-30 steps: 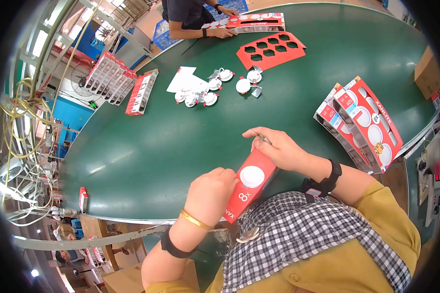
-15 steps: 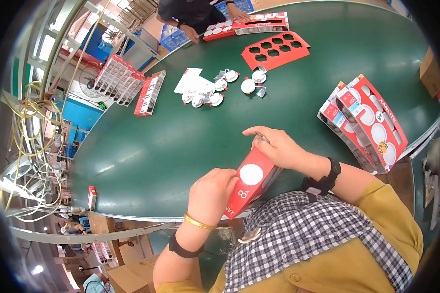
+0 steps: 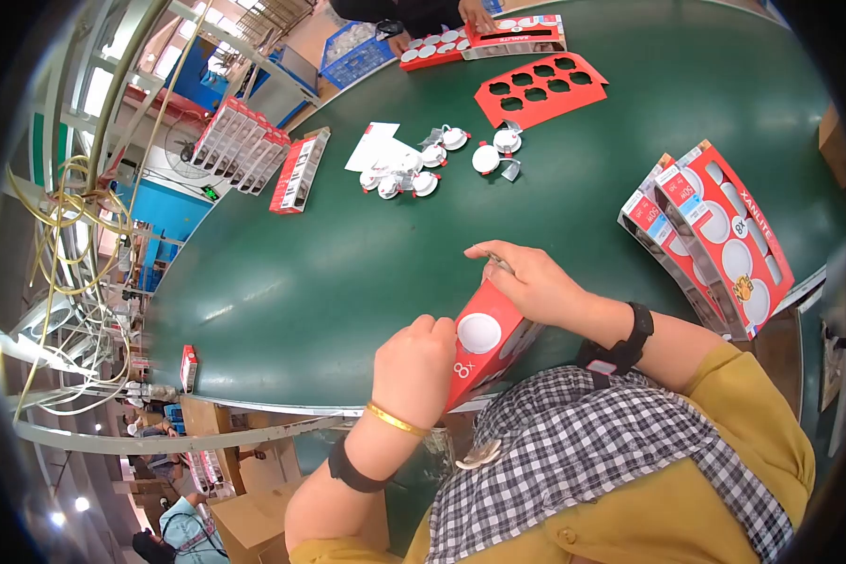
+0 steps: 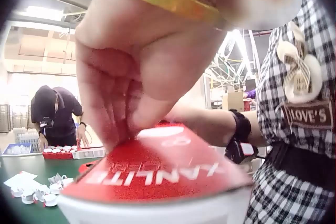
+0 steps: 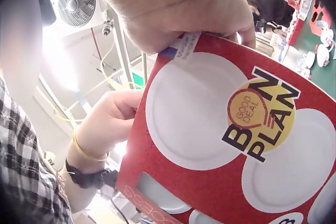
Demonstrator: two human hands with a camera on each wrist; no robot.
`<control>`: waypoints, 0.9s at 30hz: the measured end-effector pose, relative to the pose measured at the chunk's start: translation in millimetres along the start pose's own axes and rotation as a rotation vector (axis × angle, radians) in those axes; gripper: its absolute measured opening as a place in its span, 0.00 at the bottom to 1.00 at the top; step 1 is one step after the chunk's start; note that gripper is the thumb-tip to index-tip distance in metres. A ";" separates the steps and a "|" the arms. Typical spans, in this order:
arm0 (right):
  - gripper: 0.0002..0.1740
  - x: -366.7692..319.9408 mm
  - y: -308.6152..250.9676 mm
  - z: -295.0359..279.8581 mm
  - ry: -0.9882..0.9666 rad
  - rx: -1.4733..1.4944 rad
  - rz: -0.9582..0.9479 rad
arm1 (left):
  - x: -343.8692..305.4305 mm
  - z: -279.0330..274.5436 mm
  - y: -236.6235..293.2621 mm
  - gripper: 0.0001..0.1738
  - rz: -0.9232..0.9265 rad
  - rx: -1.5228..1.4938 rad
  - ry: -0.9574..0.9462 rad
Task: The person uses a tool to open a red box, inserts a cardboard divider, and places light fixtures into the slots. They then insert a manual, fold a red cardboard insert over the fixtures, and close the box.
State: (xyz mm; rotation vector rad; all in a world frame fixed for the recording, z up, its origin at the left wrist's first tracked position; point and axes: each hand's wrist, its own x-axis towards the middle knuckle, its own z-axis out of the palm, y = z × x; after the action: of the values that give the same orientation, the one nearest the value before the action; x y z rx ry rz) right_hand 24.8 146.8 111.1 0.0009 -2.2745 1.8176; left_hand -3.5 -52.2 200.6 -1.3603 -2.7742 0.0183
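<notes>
Two Hands Hold a Red Box [image 3: 484, 344] at Green Table [image 3: 301, 291]

Your right hand [image 3: 536, 285] grips the box's far end, a metal item [image 3: 500, 264] at its fingers too small to identify. Your left hand [image 3: 415, 365] pinches the near part, hiding some lettering. The box sits between your hands, by the table's near edge.
</notes>
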 end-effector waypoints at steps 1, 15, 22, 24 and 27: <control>0.20 -0.1 -1.0 0.6 0.000 0.004 0.005 | -0.8 1.6 4.3 0.02 -0.005 0.005 -0.002; 0.20 2.8 -10.2 -7.8 -0.106 0.006 0.105 | -17.2 5.3 -19.7 0.04 0.006 -0.302 0.172; 0.20 2.6 -12.6 -7.6 -0.111 -0.002 0.110 | -5.2 -8.9 -29.0 0.11 0.320 -0.005 -0.005; 0.19 2.8 -4.5 -4.9 -0.079 -0.007 0.056 | 2.5 -12.1 -29.9 0.11 0.395 0.058 -0.052; 0.20 3.1 1.8 -1.5 -0.029 -0.017 -0.020 | 8.9 -13.0 -31.6 0.10 0.515 0.154 -0.102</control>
State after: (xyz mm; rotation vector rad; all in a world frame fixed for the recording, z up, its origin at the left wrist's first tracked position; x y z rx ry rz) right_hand 21.8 149.2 110.2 0.0475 -2.3017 1.7996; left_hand -33.3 -64.7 215.0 -2.0261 -2.3489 0.3202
